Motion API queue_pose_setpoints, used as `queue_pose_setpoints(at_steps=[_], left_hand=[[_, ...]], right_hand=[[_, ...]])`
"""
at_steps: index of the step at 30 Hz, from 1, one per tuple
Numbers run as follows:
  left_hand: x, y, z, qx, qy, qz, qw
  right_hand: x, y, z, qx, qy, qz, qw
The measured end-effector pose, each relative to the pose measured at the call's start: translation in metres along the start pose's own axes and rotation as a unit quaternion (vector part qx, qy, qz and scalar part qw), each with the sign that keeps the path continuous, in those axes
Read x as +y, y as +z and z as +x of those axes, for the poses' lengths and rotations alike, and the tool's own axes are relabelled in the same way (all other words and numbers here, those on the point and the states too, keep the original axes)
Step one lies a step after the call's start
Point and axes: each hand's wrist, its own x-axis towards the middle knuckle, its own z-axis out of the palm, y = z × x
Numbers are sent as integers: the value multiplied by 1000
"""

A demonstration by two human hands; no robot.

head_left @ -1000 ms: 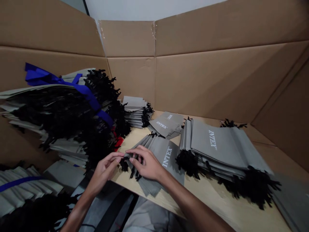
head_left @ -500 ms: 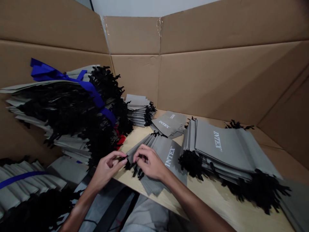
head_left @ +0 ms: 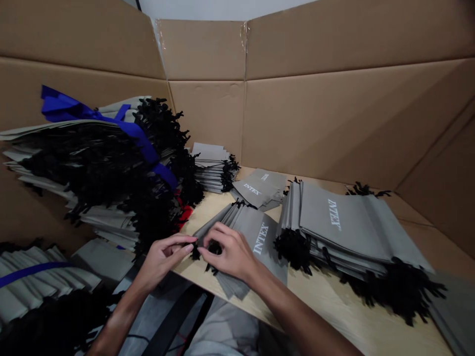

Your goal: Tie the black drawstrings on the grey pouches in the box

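Grey drawstring pouches printed INTEX [head_left: 261,232] lie fanned in a small pile at the table's front edge, black cord ends sticking out. At the pile's left end, my left hand [head_left: 165,257] pinches a black drawstring cord [head_left: 195,251] between thumb and fingertips. Close beside it, my right hand [head_left: 230,249] rests over the pouches with thumb and index finger curled toward the same cord. Its thumb tip is near the cord; whether it grips anything is hidden behind the fingers.
A thick stack of grey pouches [head_left: 356,227] stands on the right. Flat pouches [head_left: 260,188] and a neat stack [head_left: 211,168] lie behind. Bundles tied with blue ribbon [head_left: 137,133] pile up at left. Cardboard walls [head_left: 334,113] enclose the table [head_left: 319,306].
My right hand's thumb and index finger have moved apart and shifted left, nearer the left hand's fingertips. My left hand stays almost in place at the cord, its fingers straighter.
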Motion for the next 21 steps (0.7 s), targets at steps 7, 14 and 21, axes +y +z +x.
queue_pose_setpoints(at_steps=[7, 14, 21], left_hand=[[-6, -1, 3, -7, -28, 10, 1000], [-2, 1, 4, -2, -17, 17, 1000], [4, 3, 5, -6, 3, 27, 1000]], right_hand=[[2, 4, -2, 8, -48, 2, 999], [3, 6, -3, 8, -54, -4, 998], [0, 5, -3, 1, -49, -51, 998]])
